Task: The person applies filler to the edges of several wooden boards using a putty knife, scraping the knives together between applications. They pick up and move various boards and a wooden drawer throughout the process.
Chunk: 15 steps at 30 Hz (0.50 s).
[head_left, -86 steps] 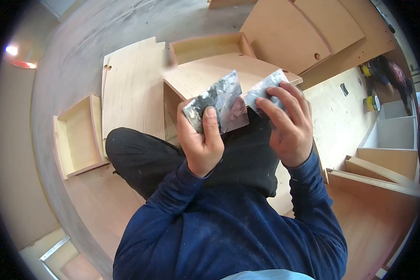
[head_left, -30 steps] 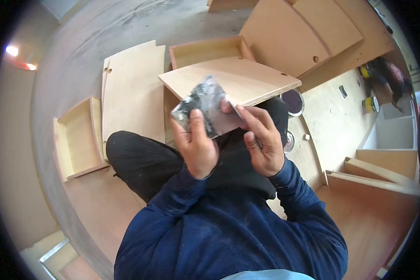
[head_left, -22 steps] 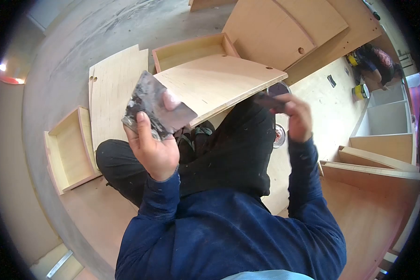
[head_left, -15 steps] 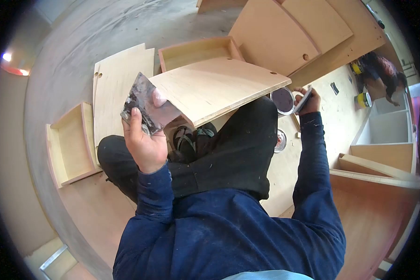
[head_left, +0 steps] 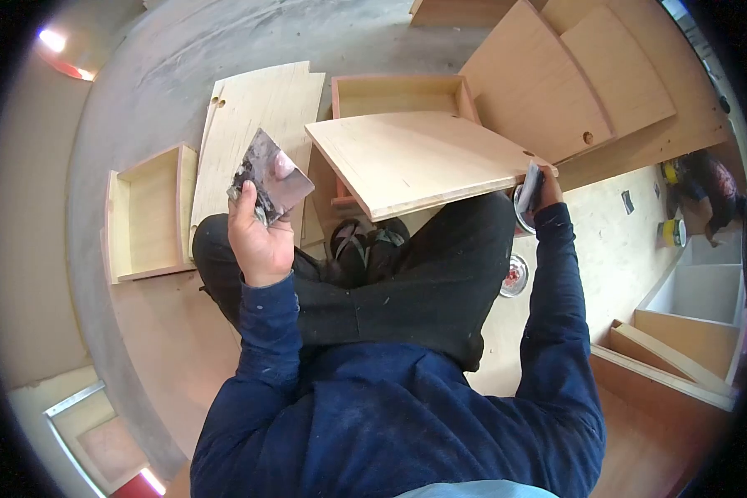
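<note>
My left hand [head_left: 259, 241] grips a flat, dark-smeared square plate [head_left: 286, 178] with a dab of pinkish putty on it, thumb on its face. In my right hand [head_left: 548, 189] is a flat, pale grey scraper [head_left: 528, 184], held at the right end of a wooden panel [head_left: 423, 158]. That panel lies tilted across in front of my knees, with a round hole near its right corner. Below the scraper, an open can [head_left: 520, 217] is mostly hidden behind my hand and knee. A round lid [head_left: 515, 275] with reddish residue lies to the right of my leg.
Wooden drawers stand at the left [head_left: 149, 216] and behind the panel [head_left: 398, 81]. More boards [head_left: 257, 124] lie at back left, and curved panels [head_left: 548, 83] lean at back right. A co-worker [head_left: 710, 195] is at the far right, near a yellow-banded can [head_left: 672, 233].
My right hand and scraper have gone from over the open can to the panel's right end. The plate in my left hand has turned slightly. The whole view has shifted.
</note>
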### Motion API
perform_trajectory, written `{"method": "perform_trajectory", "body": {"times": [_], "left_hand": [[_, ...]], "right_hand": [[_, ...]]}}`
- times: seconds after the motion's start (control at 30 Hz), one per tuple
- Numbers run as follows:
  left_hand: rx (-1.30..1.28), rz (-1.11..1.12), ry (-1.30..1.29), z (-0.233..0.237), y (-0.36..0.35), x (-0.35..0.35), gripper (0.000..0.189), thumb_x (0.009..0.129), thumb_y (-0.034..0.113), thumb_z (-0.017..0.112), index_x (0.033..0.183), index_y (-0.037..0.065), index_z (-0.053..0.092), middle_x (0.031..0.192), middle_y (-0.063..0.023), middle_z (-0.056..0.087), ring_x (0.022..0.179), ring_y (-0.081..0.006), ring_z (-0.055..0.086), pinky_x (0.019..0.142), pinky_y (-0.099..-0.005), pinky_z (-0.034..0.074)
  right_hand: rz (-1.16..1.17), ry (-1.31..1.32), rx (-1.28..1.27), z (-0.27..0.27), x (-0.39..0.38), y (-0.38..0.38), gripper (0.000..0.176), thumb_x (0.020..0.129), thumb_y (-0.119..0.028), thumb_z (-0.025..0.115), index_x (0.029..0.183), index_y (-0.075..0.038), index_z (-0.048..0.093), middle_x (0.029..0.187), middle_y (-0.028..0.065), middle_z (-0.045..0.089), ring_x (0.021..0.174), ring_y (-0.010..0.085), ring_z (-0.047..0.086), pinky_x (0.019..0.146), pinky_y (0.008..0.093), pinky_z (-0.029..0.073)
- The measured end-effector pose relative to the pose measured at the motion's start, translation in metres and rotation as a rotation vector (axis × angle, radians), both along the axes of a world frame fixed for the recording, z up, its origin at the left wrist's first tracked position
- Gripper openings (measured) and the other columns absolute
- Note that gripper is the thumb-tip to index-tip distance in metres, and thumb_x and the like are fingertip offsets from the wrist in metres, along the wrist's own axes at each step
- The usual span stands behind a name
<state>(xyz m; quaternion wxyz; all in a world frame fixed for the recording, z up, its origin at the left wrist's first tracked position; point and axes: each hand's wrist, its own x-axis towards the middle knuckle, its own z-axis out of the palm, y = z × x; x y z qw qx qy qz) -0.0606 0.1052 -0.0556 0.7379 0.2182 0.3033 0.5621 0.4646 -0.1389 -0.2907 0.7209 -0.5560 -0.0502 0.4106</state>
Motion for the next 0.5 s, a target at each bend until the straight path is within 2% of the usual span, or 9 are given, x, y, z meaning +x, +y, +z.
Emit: {"method": "perform_trajectory", "body": {"times": [0.03,0.13,0.2,0.27,0.3,0.33,0.4,0.5], "left_hand": [[0.025,-0.037,-0.024,-0.003,0.002,0.000,0.040,0.098,0.013,0.056,0.136,0.008,0.048,0.129,-0.0080,0.058,0.118,-0.0240,0.059,0.096,-0.0444,0.052],[0.077,-0.053,-0.002,-0.013,0.009,0.005,0.041,0.098,0.013,0.056,0.137,0.008,0.047,0.129,-0.0081,0.058,0.118,-0.0241,0.058,0.096,-0.0453,0.052],[0.081,-0.029,-0.007,-0.016,0.015,0.013,0.040,0.098,0.013,0.056,0.137,0.009,0.048,0.130,-0.0079,0.058,0.119,-0.0243,0.058,0.097,-0.0461,0.051],[0.030,-0.013,-0.048,-0.017,0.021,0.019,0.040,0.099,0.017,0.055,0.135,0.002,0.046,0.128,-0.0108,0.057,0.119,-0.0235,0.056,0.097,-0.0413,0.050],[0.048,0.001,-0.064,-0.014,0.023,0.021,0.039,0.100,0.017,0.054,0.134,0.001,0.046,0.127,-0.0117,0.058,0.118,-0.0237,0.057,0.097,-0.0419,0.050],[0.047,-0.007,-0.063,-0.011,0.024,0.021,0.039,0.100,0.017,0.054,0.134,0.001,0.046,0.127,-0.0117,0.058,0.118,-0.0237,0.057,0.097,-0.0419,0.050],[0.074,-0.024,-0.116,-0.006,0.026,0.020,0.039,0.098,0.012,0.056,0.136,0.010,0.049,0.131,-0.0070,0.058,0.120,-0.0239,0.057,0.099,-0.0462,0.050],[0.084,-0.023,-0.099,0.000,0.023,0.016,0.039,0.098,0.012,0.055,0.136,0.009,0.049,0.133,-0.0075,0.057,0.121,-0.0240,0.056,0.100,-0.0449,0.049]], "right_hand": [[-0.014,0.023,-0.034,0.006,-0.004,-0.002,0.034,0.086,-0.041,0.062,0.099,-0.010,0.065,0.078,0.0060,0.064,0.060,0.0215,0.064,0.056,0.0324,0.057],[0.015,-0.330,-0.082,0.096,-0.078,0.015,0.032,0.088,-0.038,0.062,0.101,-0.009,0.066,0.077,0.0046,0.064,0.059,0.0166,0.063,0.053,0.0284,0.055],[-0.131,0.029,-0.137,0.147,-0.118,0.018,0.034,0.089,-0.038,0.061,0.104,-0.008,0.067,0.067,0.0013,0.061,0.052,0.0129,0.059,0.046,0.0242,0.050],[0.203,-0.382,-0.167,0.123,-0.101,-0.003,0.035,0.090,-0.039,0.060,0.104,-0.008,0.067,0.058,-0.0023,0.057,0.045,0.0107,0.055,0.040,0.0220,0.044],[-0.002,-0.150,-0.147,0.162,-0.137,0.007,0.033,0.092,-0.039,0.059,0.101,-0.009,0.067,0.056,-0.0026,0.056,0.043,0.0106,0.053,0.038,0.0224,0.042],[-0.077,-0.051,-0.160,0.166,-0.142,0.005,0.033,0.093,-0.041,0.058,0.101,-0.010,0.067,0.057,-0.0023,0.056,0.044,0.0109,0.054,0.038,0.0231,0.042],[-0.252,0.142,-0.174,0.172,-0.152,0.003,0.034,0.095,-0.043,0.056,0.101,-0.011,0.067,0.057,-0.0017,0.057,0.045,0.0117,0.055,0.037,0.0247,0.043],[-0.289,0.187,-0.102,0.176,-0.161,-0.002,0.056,0.095,-0.059,0.053,0.116,-0.008,0.060,0.081,0.0066,0.066,0.057,0.0180,0.064,0.041,0.0290,0.051]]}}
